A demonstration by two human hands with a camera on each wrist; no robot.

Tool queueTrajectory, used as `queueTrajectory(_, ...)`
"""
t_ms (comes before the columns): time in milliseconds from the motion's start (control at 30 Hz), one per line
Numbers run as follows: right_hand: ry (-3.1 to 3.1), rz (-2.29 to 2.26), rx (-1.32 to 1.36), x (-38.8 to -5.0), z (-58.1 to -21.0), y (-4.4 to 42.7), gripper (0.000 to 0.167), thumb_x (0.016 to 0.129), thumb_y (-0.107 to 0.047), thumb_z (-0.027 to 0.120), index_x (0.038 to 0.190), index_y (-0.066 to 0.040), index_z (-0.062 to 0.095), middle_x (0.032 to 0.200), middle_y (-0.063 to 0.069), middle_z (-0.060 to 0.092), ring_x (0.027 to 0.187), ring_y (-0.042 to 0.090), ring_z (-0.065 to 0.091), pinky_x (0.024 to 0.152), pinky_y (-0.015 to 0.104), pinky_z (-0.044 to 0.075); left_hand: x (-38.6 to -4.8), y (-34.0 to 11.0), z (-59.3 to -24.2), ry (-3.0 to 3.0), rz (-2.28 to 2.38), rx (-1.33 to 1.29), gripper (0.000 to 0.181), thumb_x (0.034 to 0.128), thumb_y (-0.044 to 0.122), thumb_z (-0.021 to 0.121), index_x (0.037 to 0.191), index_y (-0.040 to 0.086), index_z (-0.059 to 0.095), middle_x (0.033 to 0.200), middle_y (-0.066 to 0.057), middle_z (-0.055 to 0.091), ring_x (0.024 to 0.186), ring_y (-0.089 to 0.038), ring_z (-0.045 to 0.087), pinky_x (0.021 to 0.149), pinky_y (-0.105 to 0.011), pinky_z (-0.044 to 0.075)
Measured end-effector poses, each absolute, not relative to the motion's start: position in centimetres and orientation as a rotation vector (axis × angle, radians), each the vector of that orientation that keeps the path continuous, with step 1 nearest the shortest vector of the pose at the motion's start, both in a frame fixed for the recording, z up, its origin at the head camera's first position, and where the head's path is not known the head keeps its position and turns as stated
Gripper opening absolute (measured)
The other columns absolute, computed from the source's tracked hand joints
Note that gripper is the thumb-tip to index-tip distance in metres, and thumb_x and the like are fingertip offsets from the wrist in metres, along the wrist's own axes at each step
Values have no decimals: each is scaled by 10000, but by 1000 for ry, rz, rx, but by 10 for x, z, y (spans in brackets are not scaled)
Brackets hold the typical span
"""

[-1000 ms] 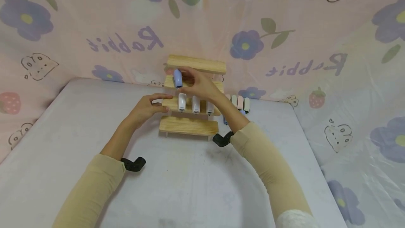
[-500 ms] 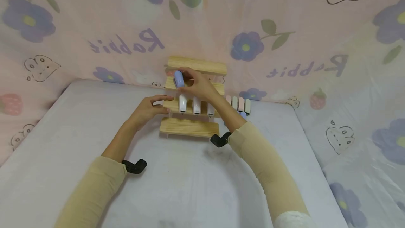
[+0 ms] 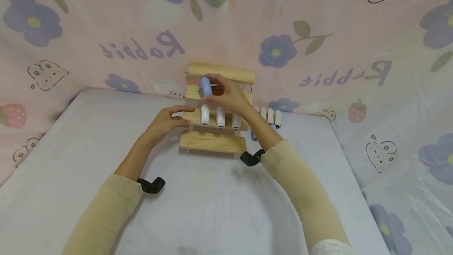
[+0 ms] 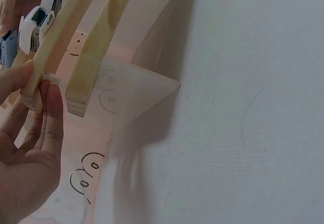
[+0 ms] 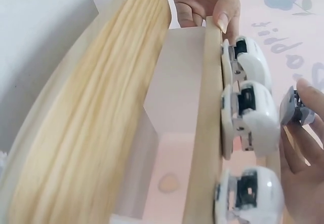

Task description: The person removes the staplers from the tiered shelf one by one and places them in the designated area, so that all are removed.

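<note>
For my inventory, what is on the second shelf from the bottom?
Three white staplers stand on that shelf; the left hand grips its left end. In head view, the right hand hides the shelf's rear right.

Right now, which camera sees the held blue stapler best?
The head view: the blue stapler shows its long top. The right wrist view shows mostly its end; the left wrist, a piece at the edge.

A blue stapler (image 3: 205, 87) is held at a tiered wooden rack (image 3: 212, 141) bearing three white staplers (image 3: 220, 118) abreast.
</note>
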State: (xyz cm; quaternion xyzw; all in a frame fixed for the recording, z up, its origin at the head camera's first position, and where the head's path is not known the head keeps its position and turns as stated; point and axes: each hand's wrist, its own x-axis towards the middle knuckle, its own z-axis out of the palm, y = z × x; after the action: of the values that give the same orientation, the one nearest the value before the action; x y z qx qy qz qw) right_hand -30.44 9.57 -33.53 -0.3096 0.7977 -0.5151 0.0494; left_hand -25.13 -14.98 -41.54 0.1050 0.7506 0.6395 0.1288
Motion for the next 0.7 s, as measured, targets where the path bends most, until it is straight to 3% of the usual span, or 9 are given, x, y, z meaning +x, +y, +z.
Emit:
queueTrajectory(267, 2535, -1549, -879, -302, -334, 111, 649, 837, -179, 822, 1417, -169, 530, 1331, 56, 593, 1115, 216, 636, 928, 326, 532, -251, -147, -415, 2168, 1865, 289, 512, 873, 175, 783, 1355, 125, 619, 1524, -26, 430, 1250, -328, 548, 1126, -476, 340)
queueTrajectory(467, 2549, -1579, -863, -300, -331, 124, 653, 834, -120, 817, 1419, -131, 527, 1305, 99, 597, 1104, 246, 639, 931, 359, 534, -252, -146, -414, 2171, 1854, 298, 522, 872, 179, 785, 1361, 119, 613, 1528, -41, 425, 1264, -336, 536, 1128, -474, 337)
queueTrajectory(700, 2579, -1578, -842, -296, -330, 136, 649, 837, -128, 816, 1419, -136, 530, 1296, 92, 603, 1092, 232, 643, 921, 343, 539, -253, -150, -418, 2179, 1866, 313, 519, 875, 172, 781, 1360, 102, 610, 1495, -39, 468, 1109, -226, 643, 1088, -449, 388)
